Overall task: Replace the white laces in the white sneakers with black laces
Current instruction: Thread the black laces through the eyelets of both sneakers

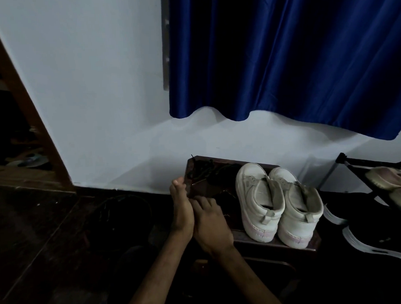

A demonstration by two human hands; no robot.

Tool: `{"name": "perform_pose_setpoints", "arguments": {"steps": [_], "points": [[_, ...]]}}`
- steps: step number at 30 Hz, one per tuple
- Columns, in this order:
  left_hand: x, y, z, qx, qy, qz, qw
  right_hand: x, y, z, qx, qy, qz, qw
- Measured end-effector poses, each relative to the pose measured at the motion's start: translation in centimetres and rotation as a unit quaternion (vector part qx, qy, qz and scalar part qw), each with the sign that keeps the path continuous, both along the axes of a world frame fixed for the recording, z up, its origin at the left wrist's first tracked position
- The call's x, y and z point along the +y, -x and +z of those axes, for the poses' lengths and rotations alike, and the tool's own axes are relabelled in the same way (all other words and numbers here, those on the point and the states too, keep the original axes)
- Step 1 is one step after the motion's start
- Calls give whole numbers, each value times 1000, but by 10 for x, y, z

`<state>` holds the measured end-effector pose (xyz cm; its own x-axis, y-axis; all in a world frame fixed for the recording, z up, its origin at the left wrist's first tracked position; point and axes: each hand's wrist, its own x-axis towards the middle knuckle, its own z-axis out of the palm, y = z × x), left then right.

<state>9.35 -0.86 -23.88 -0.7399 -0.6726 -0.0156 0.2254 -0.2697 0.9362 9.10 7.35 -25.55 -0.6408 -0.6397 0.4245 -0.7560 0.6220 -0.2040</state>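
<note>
The white sneakers (278,203) stand on the dark surface (241,238), and I see no laces in them. The black laces (204,168) lie heaped to their left. There the right hand (208,222) rests flat and loose — the left hand (181,207) is too dark to tell. I think threading comes next: pinch one lace end.

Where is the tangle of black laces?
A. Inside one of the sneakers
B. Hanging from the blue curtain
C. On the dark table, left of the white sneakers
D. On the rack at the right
C: the black laces lie in a heap on the far left part of the dark table, beside the white sneakers rather than in them.
</note>
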Motion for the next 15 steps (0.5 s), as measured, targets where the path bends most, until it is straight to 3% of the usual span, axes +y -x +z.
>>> {"name": "perform_pose_setpoints", "arguments": {"steps": [3,4,6,9,11,15], "points": [[-2,-2,4,17,-42,14,999,-1,-5,-4,69,6,-25,997],[-4,-2,4,14,-57,8,998,-2,-6,-1,49,36,-46,997],[-5,-6,4,9,-92,-33,995,-9,-8,13,-92,169,-97,976],[-3,-18,2,-3,-82,-103,991,-39,0,28,-281,376,-152,870],[-10,-24,2,5,-106,-101,989,-65,1,32,-351,446,-142,811],[-67,-30,-4,-10,-241,-14,970,-125,-1,25,-488,531,-99,686]]}}
